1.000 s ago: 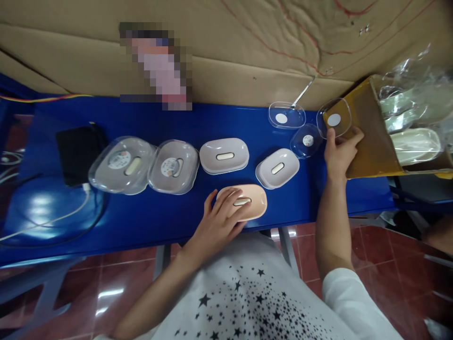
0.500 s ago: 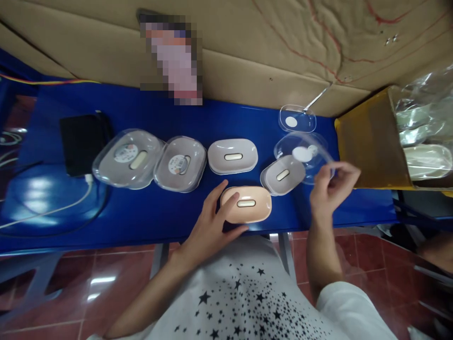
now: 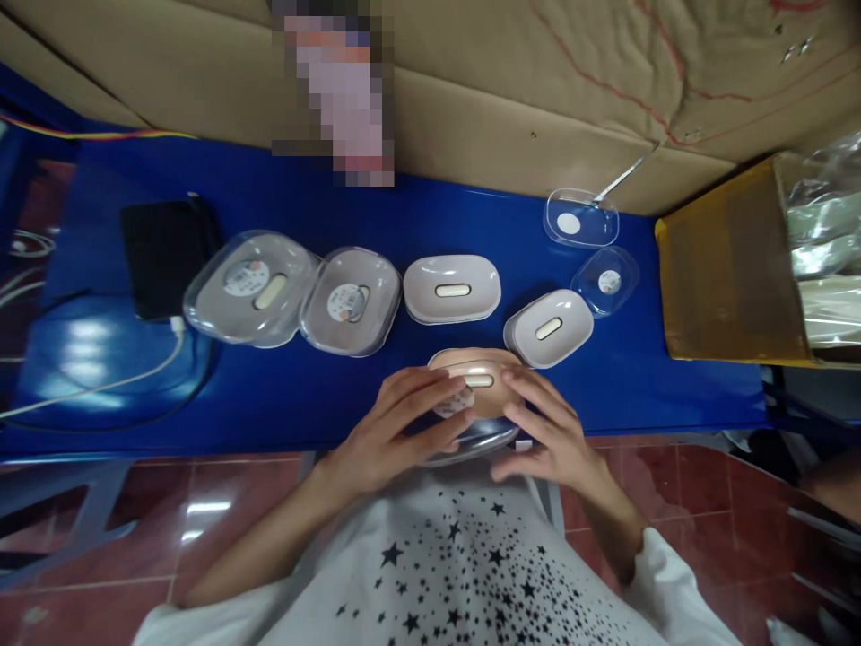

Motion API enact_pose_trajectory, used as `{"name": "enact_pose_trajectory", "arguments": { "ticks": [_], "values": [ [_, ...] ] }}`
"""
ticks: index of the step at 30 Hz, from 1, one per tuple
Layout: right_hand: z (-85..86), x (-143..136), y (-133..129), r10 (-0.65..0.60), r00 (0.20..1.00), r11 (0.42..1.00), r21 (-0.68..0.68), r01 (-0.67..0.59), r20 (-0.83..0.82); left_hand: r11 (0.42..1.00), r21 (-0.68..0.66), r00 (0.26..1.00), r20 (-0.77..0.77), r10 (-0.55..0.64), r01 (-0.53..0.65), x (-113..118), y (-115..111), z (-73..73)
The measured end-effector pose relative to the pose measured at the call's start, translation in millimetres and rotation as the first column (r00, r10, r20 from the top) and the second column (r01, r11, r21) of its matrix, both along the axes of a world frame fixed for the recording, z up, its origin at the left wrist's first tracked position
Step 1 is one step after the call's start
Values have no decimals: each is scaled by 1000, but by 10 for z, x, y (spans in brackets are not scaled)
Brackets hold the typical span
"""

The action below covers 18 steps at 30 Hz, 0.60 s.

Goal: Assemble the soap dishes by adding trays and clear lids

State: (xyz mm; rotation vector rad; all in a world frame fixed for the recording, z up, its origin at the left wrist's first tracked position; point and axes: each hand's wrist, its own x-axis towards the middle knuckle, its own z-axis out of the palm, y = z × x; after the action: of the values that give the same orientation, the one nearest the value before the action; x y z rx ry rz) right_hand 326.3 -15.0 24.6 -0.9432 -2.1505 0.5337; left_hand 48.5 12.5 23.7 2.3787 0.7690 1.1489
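"Which step is in hand?"
"Lidding, I'd judge. A clear lid [image 3: 490, 438] lies over the near part of the peach dish [image 3: 471, 355], out of line with it; its near side juts toward the person."
"And that dish sits where?"
"At the near edge of the blue table [image 3: 471, 211], nearer than the middle gray dish [image 3: 452, 309] and left of the right gray dish [image 3: 550, 345]."
"The hands?"
"Both partly open. The left hand [image 3: 387, 431] spreads its fingers over the lid's left side; the right hand [image 3: 555, 440] has fingertips at the right side, thumb apart. Whether either truly grips, I cannot tell."
"What would the next move call for?"
"Probably easing the lid far-ward until the rims match, then pressing evenly from both sides. The lidded dish [image 3: 351, 309] on the left suggests that fit."
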Motion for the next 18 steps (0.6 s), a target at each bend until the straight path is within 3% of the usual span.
{"name": "enact_pose_trajectory", "arguments": {
  "ticks": [3, 5, 8, 13, 15, 18],
  "values": [
    [144, 94, 48, 149, 986, 952, -259, -164, -76, 991, 85, 991, -87, -99, 106, -7, 58, 26],
    [157, 145, 92, 159, 980, 927, -322, -191, -124, 988, 65, 979, -157, -127, 138, -8, 96, 30],
    [45, 189, 148, 109, 986, 954, -264, -140, -127, 987, -71, 956, -249, -156, 142, -23, 133, -8],
    [-159, 222, 220, 123, 992, 973, -201, -118, 14, 955, -290, 970, -210, -124, 59, -32, 91, -147],
    [-165, 254, 251, 146, 983, 979, -162, -127, 109, 966, -260, 971, -225, -75, 14, -17, 57, -201],
    [-144, 325, 291, 172, 957, 983, -109, -150, 235, 995, -101, 962, -272, -1, -28, 17, 13, -245]
  ]
}}
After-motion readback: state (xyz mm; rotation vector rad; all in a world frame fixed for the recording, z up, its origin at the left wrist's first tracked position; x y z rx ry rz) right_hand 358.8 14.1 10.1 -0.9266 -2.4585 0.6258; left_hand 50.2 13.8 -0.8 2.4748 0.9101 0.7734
